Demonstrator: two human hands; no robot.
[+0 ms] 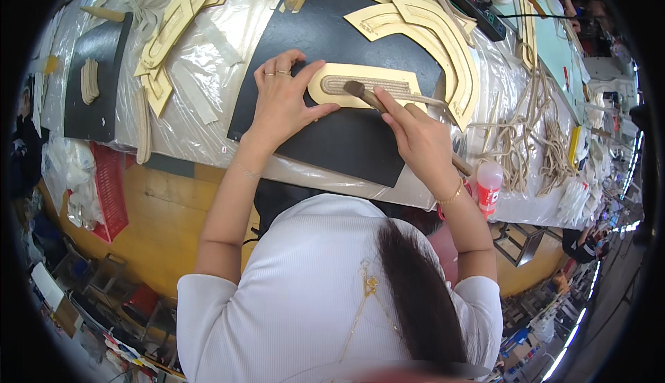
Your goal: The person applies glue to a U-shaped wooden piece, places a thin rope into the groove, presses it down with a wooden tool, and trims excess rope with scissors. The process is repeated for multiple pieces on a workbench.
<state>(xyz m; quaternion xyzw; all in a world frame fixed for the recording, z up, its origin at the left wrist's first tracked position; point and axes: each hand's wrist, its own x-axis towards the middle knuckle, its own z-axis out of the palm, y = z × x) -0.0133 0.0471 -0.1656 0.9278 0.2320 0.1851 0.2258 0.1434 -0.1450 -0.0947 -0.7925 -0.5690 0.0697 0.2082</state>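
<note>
A pale yellow board [317, 86] with a rounded left end lies on a black mat [332, 144]. On it a beige cord [337, 85] is laid in tight, long loops, and its tail runs off to the right. My left hand [282, 98] grips the board's rounded end, thumb on the near edge and forefinger on the far edge. In my right hand [419, 134] is a hammer [355, 89], its handle slanting back under the palm. The hammer's head is over the looped cord; whether it touches cannot be told.
Curved yellow boards [443, 50] are stacked at the far right, with more [173, 30] at the left. Loose cords [530, 140] and a pink-labelled bottle [489, 182] are on the right. A smaller black mat [97, 99] and a red basket [109, 196] are at the left.
</note>
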